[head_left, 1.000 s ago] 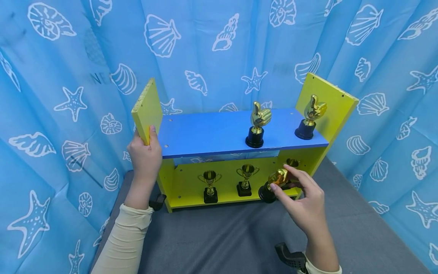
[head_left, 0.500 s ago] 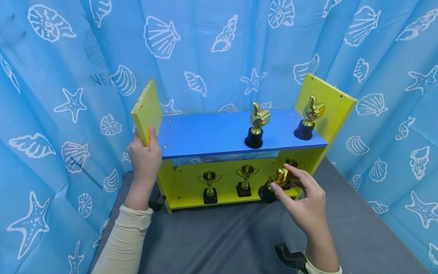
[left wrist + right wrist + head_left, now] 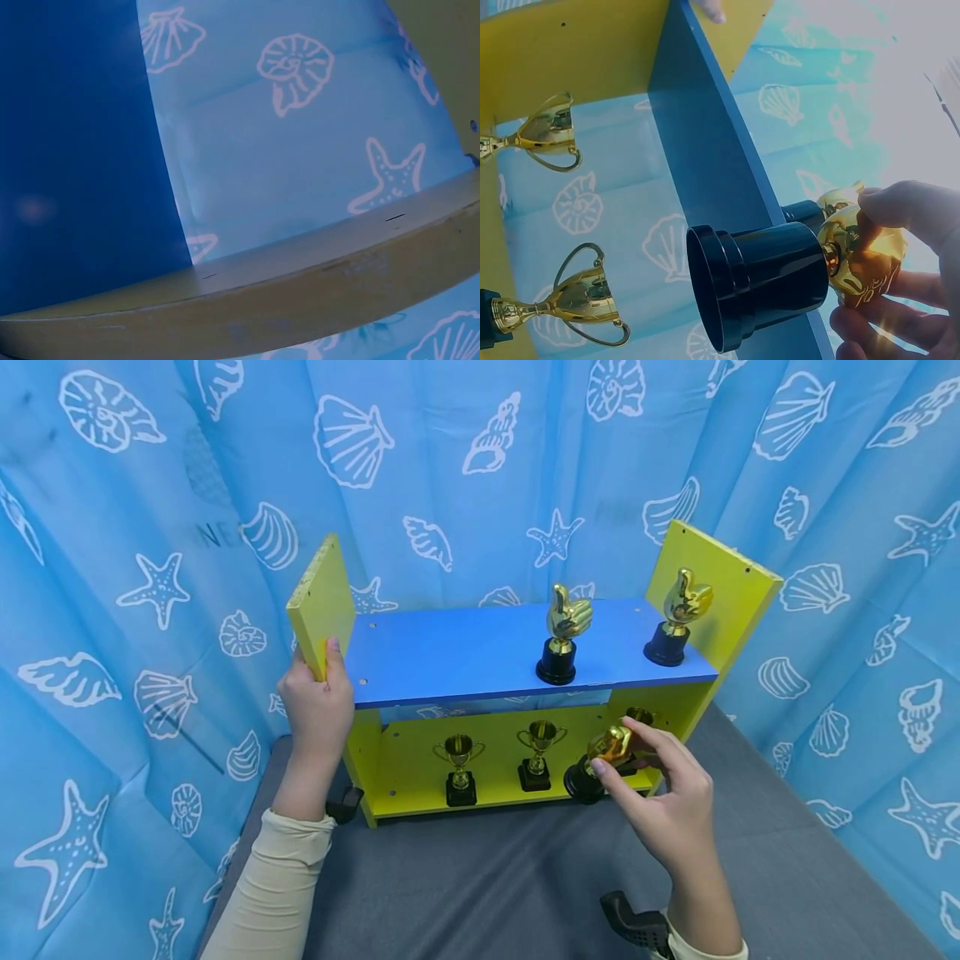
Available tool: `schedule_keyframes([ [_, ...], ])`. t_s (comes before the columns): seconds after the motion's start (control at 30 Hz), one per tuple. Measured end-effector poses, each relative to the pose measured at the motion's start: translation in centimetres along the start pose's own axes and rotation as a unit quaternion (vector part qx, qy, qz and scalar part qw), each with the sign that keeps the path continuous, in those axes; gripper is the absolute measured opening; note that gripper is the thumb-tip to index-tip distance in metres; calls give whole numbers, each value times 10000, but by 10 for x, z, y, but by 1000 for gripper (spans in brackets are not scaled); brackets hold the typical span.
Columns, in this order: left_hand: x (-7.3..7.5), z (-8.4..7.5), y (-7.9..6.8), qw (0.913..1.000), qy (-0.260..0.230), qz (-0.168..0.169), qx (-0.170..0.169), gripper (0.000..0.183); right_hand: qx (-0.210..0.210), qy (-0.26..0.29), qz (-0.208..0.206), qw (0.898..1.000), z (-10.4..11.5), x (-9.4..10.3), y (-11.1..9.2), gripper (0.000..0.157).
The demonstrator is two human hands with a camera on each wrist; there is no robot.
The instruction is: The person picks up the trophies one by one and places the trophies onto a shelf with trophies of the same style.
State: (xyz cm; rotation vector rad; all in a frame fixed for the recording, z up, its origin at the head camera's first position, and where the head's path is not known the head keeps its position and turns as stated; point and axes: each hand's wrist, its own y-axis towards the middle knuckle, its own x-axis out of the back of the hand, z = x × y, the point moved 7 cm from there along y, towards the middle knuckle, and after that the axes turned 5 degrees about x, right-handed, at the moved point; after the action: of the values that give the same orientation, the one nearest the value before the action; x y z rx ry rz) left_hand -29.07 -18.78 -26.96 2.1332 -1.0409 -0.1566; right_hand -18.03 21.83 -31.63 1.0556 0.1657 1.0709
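My left hand [image 3: 317, 697] grips the front edge of the yellow left side panel [image 3: 324, 602] of a small two-level shelf, thumb on its inner face. In front of the lower level, my right hand [image 3: 667, 785] pinches the golden top of a thumbs-up trophy [image 3: 585, 777], which tilts with its black base toward the left. The right wrist view shows this trophy's black base [image 3: 757, 281] large, with thumb and fingers around the gold part. Two more thumbs-up trophies stand on the blue upper board [image 3: 442, 647]: one right of centre [image 3: 558, 639], one by the right panel [image 3: 675, 622].
On the yellow lower board stand gold cup trophies, one at left [image 3: 460, 768], one in the middle [image 3: 536, 756], and one at right [image 3: 640, 717] partly behind my right hand. Grey cloth [image 3: 480, 877] lies under the shelf. A blue shell-print curtain [image 3: 450, 468] hangs behind.
Hardly anything differs. The trophy in my right hand has shifted very slightly to the left; my left hand stays on the panel.
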Motion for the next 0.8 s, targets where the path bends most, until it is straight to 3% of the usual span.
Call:
schedule_keyframes([
  [0.8,1,-1,0,9999,-46,-85,-118,40,290,101,-282,9991,9,4,4,65],
])
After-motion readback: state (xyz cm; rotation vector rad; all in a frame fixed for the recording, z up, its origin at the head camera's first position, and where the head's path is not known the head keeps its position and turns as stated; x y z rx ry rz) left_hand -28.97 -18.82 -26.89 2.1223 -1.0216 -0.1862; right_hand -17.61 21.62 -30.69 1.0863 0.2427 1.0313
